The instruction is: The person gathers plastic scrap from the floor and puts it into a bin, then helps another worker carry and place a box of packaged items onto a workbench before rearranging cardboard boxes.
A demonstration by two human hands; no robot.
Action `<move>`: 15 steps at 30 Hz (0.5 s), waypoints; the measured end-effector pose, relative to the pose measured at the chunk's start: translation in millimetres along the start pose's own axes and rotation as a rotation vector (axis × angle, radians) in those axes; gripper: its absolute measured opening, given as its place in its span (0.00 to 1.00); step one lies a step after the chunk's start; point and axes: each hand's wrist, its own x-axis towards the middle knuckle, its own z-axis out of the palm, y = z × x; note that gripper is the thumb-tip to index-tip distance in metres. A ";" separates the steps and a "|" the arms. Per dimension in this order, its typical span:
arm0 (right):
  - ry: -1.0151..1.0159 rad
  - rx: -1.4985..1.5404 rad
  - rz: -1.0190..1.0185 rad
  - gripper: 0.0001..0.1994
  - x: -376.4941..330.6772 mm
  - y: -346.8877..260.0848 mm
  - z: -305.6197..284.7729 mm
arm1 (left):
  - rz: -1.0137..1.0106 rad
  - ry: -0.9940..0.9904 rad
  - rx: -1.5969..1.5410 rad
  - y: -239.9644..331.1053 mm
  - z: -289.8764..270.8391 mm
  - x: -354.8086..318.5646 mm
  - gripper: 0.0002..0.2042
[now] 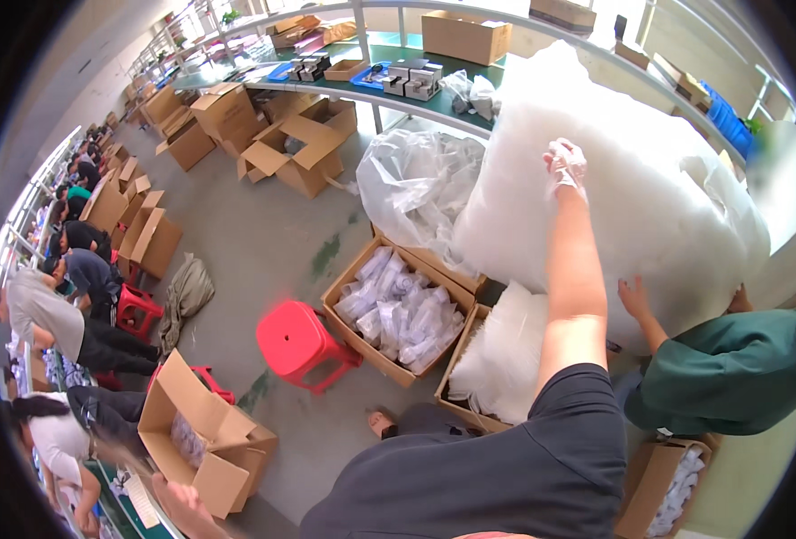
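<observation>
1. Located large white bag [636,202] at far right.
2. Found right hand [566,165] curled narrow against view of bag; cannot tell whether gripping.
3. Found left hand [182,505] near left, by open box [223,481]; blurred, cannot tell how wide.
4. Judged: handling bag; calling next for secure hold.

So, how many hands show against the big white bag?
3: the wearer's right hand at its upper left, a co-worker's hand lower down, and their other hand farther right, partly hidden. The bag may hide more.
</observation>
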 end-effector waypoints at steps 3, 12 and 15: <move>0.066 -0.120 -0.039 0.19 5.1 -38.0 -11.2 | -0.038 0.071 1.170 -38.9 -5.2 82.6 0.21; -0.027 -0.997 -0.122 0.34 65.3 -31.9 102.0 | -0.210 0.298 -0.120 -81.0 96.4 273.1 0.21; 0.042 -0.866 0.112 0.36 101.5 -8.8 128.8 | -0.251 -0.027 -0.231 -70.7 113.2 338.5 0.23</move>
